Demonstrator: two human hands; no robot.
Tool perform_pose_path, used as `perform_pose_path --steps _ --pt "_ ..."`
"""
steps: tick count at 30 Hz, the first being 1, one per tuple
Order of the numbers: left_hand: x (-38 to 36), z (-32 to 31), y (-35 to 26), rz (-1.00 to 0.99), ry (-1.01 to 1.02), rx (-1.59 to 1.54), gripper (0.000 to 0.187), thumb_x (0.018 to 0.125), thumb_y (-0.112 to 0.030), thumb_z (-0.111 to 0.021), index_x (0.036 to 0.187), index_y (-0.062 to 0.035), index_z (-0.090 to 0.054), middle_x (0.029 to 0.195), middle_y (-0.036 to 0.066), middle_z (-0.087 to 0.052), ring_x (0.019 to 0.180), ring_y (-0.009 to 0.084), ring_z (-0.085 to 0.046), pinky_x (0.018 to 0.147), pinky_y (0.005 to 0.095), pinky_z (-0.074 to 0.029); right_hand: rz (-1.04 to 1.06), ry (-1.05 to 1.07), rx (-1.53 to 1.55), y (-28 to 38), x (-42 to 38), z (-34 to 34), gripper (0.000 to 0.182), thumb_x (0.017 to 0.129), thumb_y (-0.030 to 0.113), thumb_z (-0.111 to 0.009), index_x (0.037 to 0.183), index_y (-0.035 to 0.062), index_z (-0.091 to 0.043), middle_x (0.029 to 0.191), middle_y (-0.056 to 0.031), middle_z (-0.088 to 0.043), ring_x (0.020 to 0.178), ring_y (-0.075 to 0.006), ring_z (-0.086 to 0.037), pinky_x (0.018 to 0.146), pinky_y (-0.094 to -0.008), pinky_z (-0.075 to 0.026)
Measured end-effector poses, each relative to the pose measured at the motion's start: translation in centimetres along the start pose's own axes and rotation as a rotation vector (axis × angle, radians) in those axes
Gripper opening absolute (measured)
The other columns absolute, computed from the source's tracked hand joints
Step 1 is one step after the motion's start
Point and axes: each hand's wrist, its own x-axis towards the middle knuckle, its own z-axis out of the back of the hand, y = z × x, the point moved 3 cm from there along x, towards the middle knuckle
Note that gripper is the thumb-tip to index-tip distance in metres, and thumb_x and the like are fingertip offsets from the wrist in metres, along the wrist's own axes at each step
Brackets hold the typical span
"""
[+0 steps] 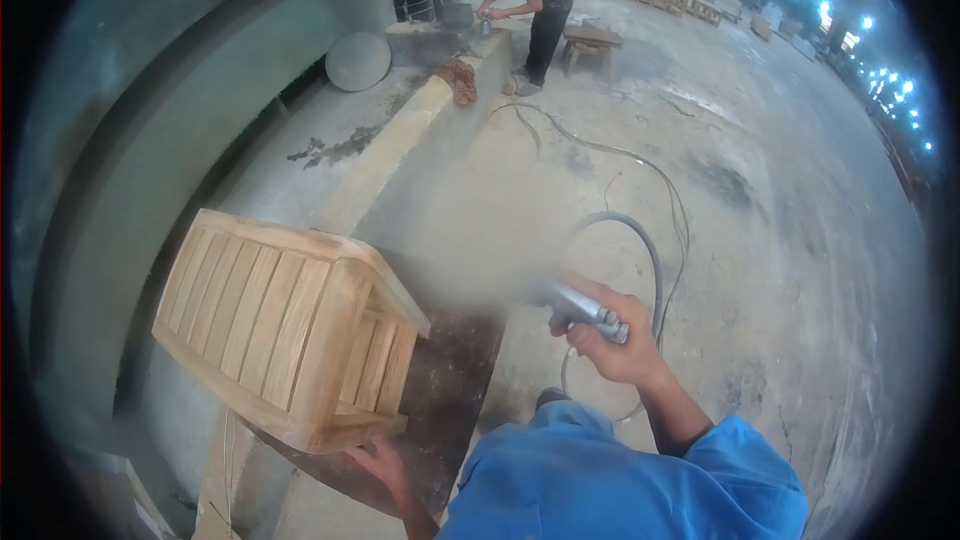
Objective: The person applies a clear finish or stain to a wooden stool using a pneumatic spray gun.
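Note:
My right hand [622, 338] is wrapped round a silver spray gun [590, 312], with a hose curving behind it. A blurred pale patch, which hides part of the floor, lies to the left of the gun's front end. My left hand [380, 462] is at the lower edge of a slatted wooden piece of furniture [250, 315], fingers apart, close to or touching its bottom corner. The light wooden piece is tilted and rests on a dark brown surface [450, 390].
A low concrete ledge [395, 155] runs toward the back, with a reddish-brown clump [460, 80] on it. A person [535, 5] bends over the ledge's far end beside a wooden stool [592, 38]. Hoses [655, 165] lie across the floor. A round disc [358, 62] leans at the left wall.

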Motion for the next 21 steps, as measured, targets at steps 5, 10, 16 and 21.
perform_pose_path --steps 5,10,16,21 --pt "1.7 -0.8 -0.1 0.089 -0.069 -0.184 0.066 0.093 -0.012 -0.064 0.144 0.0103 -0.029 0.139 0.026 -0.046 0.123 0.0343 -0.051 0.104 0.0432 -0.042 -0.172 0.02 0.012 -2.9 -1.8 -1.5 0.051 0.091 0.018 -0.069 0.138 0.0036 -0.055 0.104 -0.0112 -0.072 0.088 -0.0125 -0.066 0.081 -0.028 -0.052" --pt "4.9 0.0 -7.2 0.054 -0.152 -0.024 0.057 0.093 -0.014 -0.066 0.139 0.0096 -0.04 0.132 0.024 -0.053 0.12 0.0324 -0.055 0.102 0.0411 -0.044 -0.263 -0.074 0.053 -6.5 -2.9 -2.7 0.05 0.091 0.022 -0.068 0.135 0.0022 -0.057 0.102 -0.0108 -0.072 0.086 -0.0129 -0.066 0.079 -0.0288 -0.052" --pt "17.4 4.9 -11.6 -0.034 -0.181 -0.008 0.052 0.096 -0.037 -0.064 0.125 0.0037 -0.054 0.115 0.015 -0.061 0.103 0.0238 -0.059 0.089 0.0356 -0.047 -0.181 -0.053 0.199 -9.6 -2.5 -4.4 0.055 0.092 0.029 -0.069 0.136 -0.0007 -0.055 0.095 -0.012 -0.071 0.081 -0.0139 -0.066 0.073 -0.0278 -0.052" --pt "30.4 8.2 -16.2 0.184 -0.163 0.049 0.075 0.088 -0.063 -0.061 0.129 -0.0013 -0.053 0.118 0.013 -0.061 0.104 0.0255 -0.06 0.087 0.0443 -0.049 -0.089 0.013 0.271 -9.5 1.8 -8.3 0.052 0.093 0.024 -0.069 0.136 -0.0011 -0.054 0.098 -0.0133 -0.071 0.084 -0.015 -0.067 0.076 -0.0283 -0.052"
